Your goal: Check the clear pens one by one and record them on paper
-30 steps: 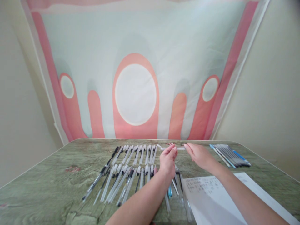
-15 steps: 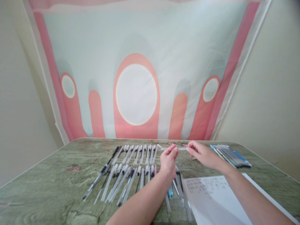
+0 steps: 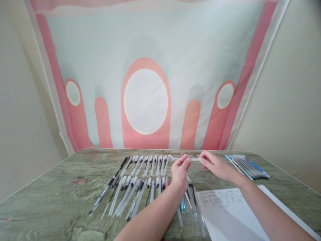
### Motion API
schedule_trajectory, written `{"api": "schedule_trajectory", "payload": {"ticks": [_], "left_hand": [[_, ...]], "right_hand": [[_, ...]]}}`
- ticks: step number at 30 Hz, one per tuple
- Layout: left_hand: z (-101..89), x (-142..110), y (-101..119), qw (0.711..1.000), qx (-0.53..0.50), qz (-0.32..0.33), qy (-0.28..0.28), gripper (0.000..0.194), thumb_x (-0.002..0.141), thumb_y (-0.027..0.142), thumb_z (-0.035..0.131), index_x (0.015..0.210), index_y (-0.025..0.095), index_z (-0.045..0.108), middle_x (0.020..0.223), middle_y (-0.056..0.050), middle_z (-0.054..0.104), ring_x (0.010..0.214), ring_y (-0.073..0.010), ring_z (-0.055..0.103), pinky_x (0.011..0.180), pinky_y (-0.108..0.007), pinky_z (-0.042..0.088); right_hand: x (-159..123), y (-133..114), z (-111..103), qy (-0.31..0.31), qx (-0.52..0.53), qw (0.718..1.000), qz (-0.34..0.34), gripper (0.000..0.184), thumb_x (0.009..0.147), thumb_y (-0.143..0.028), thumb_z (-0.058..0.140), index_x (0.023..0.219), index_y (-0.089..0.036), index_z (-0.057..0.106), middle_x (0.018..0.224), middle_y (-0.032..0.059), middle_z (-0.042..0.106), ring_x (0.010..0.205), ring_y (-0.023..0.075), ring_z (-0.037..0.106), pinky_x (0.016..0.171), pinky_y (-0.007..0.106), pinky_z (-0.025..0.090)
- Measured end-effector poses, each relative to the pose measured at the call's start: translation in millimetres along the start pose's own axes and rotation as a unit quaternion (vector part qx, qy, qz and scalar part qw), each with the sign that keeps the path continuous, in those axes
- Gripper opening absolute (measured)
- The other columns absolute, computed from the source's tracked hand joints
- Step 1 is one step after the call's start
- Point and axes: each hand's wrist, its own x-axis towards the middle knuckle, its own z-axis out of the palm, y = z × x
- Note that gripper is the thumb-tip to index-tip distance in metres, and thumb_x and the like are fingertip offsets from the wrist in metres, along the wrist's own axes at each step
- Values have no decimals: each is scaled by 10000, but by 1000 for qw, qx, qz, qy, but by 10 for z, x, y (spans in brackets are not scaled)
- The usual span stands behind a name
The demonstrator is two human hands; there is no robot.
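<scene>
Over the back right of the table, a thin translucent pen barrel (image 3: 194,159) stretches level between my hands. My left hand (image 3: 180,170) is closed in a pinch on its left part, and a clear end sticks out beyond the fingers. At the other end, the thumb and fingertips of my right hand (image 3: 213,164) pinch it. Left of my hands lies a back row of clear pens (image 3: 150,165). A nearer row of pen barrels and caps (image 3: 125,194) lies in front, partly hidden by my left forearm.
Handwritten white paper (image 3: 233,211) lies under my right forearm. A bundle of grey pens (image 3: 248,166) with some blue ones lies at the right. A light blue piece (image 3: 182,205) and loose tubes lie by the paper. A patterned cloth (image 3: 145,100) hangs behind the table (image 3: 50,201).
</scene>
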Motion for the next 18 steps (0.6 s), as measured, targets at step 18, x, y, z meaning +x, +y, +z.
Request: {"api": "schedule_trajectory", "payload": {"ticks": [18], "left_hand": [[-61, 47, -51, 1000, 6, 11, 16, 313, 518, 195, 764, 811, 114, 688, 786, -63, 658, 653, -92, 562, 734, -257, 432]], "right_hand": [[10, 35, 30, 21, -29, 999, -23, 243, 818, -425, 440, 811, -190, 504, 699, 3, 609, 631, 140, 562, 586, 253, 416]]}}
